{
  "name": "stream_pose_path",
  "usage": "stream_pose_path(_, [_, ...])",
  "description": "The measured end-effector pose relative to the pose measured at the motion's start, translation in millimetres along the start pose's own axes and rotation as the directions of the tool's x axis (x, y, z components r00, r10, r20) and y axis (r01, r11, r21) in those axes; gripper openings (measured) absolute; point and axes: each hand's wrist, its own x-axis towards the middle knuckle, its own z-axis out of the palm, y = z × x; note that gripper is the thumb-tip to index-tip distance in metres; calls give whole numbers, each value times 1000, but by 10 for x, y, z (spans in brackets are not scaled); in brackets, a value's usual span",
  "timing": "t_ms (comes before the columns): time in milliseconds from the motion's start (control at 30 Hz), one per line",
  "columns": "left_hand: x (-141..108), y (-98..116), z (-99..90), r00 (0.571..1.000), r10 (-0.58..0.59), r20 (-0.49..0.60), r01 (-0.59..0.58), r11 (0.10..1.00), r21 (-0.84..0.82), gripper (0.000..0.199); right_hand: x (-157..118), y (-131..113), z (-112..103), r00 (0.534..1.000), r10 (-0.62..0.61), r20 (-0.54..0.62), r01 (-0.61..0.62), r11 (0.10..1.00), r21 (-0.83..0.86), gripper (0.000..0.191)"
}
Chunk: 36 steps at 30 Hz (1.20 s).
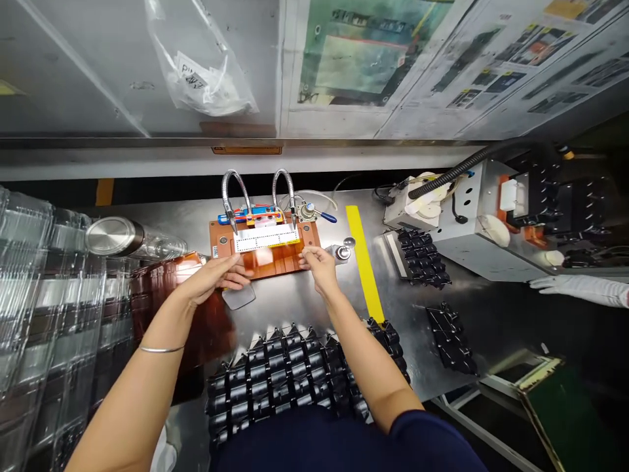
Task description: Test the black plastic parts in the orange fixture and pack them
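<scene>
At the middle of the shiny grey metal desk (pixel 314 298) lies a flat, orange-brown board (pixel 275 267); call it the centre of a clock. Near twelve o'clock on it sits a long white strip with black dots (pixel 268 240). Two bendy silver metal tubes (pixel 230 187) curve down toward the strip, one from eleven o'clock and one from one o'clock.

The left hand (pixel 219 273) is at eight o'clock, by the board's left end. Its fingers are open and a little bent; I cannot tell if they touch the strip. The right hand (pixel 320 263) is at four o'clock, by the right end. Its thumb and finger tips are close together, but I cannot tell if they pinch anything.

Just beside the left hand, at seven o'clock, lies a grey, flat pad with round corners (pixel 239 297). At two o'clock is a lever with a blue handle (pixel 328 217). A long yellow stripe (pixel 362 255) runs down from three o'clock. Rows of shiny black plastic parts (pixel 280 377) fill six o'clock. Far off at three o'clock is another person's white-gloved hand (pixel 548 282).
</scene>
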Motion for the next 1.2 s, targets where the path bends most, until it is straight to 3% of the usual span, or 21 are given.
stream_pose_path(67, [-15,-83,-50,992,-21,-124,7,994,-112,34,38,76,102,996,46,-81,-43,999,33,18])
stream_pose_path(233, [193,-121,139,924,-82,-375,0,977,-214,17,59,61,200,989,74,-126,-75,997,-6,9])
stream_pose_path(400, [311,-119,195,837,38,-546,-143,978,-152,24,194,-35,178,991,45,-123,-68,979,-190,6])
stream_pose_path(500, [340,-110,200,812,67,-580,-172,977,-128,25,285,-50,175,993,48,-112,-75,964,-256,11])
stream_pose_path(1200, [429,-162,193,784,95,-613,-208,971,-115,23,369,-51,210,990,106,-94,-127,960,-248,19])
